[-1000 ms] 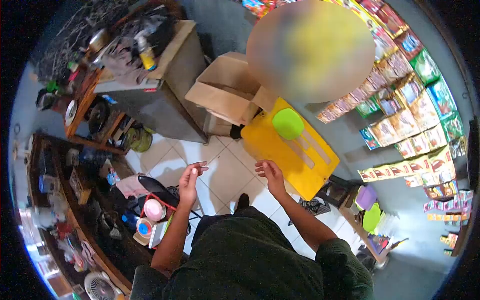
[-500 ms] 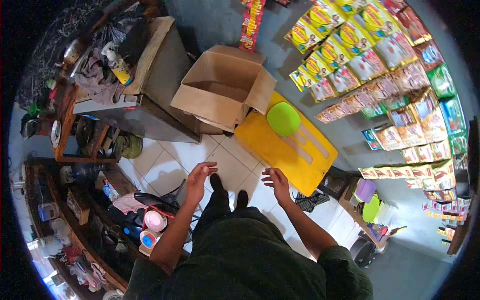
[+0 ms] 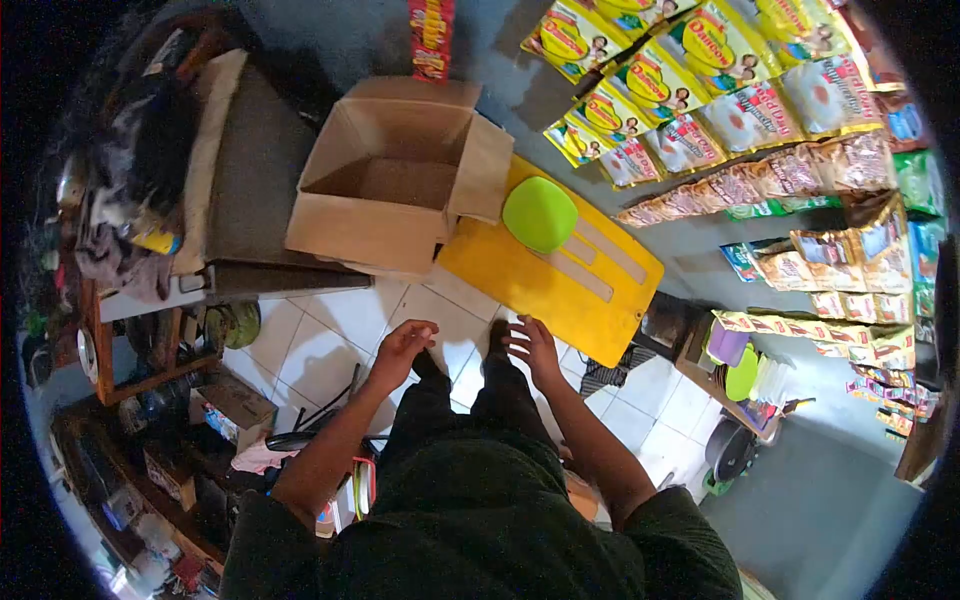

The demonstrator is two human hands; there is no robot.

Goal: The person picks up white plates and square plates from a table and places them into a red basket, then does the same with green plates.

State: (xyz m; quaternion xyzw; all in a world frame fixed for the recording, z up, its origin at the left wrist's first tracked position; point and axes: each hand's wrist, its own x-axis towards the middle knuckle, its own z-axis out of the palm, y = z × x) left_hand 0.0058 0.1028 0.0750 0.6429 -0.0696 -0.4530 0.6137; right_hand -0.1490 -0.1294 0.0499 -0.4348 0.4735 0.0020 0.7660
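Observation:
Both of my hands hang in the air above the tiled floor, in front of my dark shirt. My left hand (image 3: pixel 404 352) has its fingers loosely bent and apart, with nothing in it. My right hand (image 3: pixel 532 350) is also empty, its fingers spread. Beyond them a yellow table top (image 3: pixel 500 262) carries a green plastic bowl or plate (image 3: pixel 540 214). An open, seemingly empty cardboard box (image 3: pixel 368 228) stands to its left, one flap reaching over the yellow surface.
Hanging sachets (image 3: pixel 715 50) cover the right wall. At left are a dark cabinet (image 3: pixel 270 160) and a wooden shelf (image 3: pixel 160 372) crowded with goods. A small rack with purple and green containers (image 3: pixel 740 382) stands at lower right.
The view has shifted forward, so the box, yellow table top and cabinet appear larger or further left. My feet have moved in a step. Both hands remain empty.

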